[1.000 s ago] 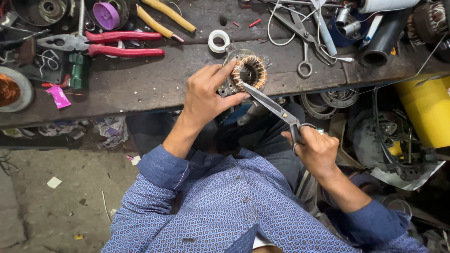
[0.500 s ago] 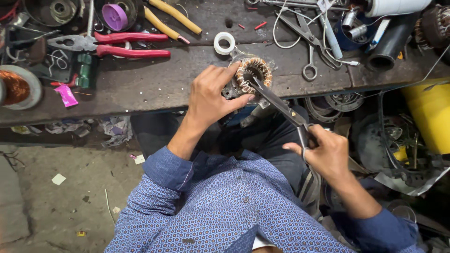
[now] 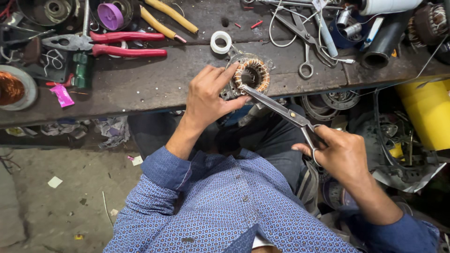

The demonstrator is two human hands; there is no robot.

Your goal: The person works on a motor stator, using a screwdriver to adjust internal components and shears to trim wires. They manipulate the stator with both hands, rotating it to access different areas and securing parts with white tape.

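My left hand [image 3: 209, 92] grips a round motor stator [image 3: 251, 75] with copper windings, holding it at the near edge of the dark wooden workbench [image 3: 140, 89]. My right hand [image 3: 341, 153] holds a pair of steel scissors [image 3: 281, 107] by the handles. The scissor blades point up and left, and their tips touch the lower edge of the stator's winding, right beside my left fingertips. I wear a blue patterned shirt with denim cuffs.
On the bench lie red-handled pliers [image 3: 101, 43], yellow-handled tools [image 3: 161, 18], a white tape roll [image 3: 220, 41], a purple cap [image 3: 110, 15], a copper wire spool [image 3: 11, 87], other scissors [image 3: 304, 35] and a black tube [image 3: 382, 42]. A yellow container [image 3: 426, 110] and motor parts sit below right.
The scissors and my right hand have shifted slightly left and up, with the blade tips brought to the stator's winding. My left hand keeps its grip on the stator.
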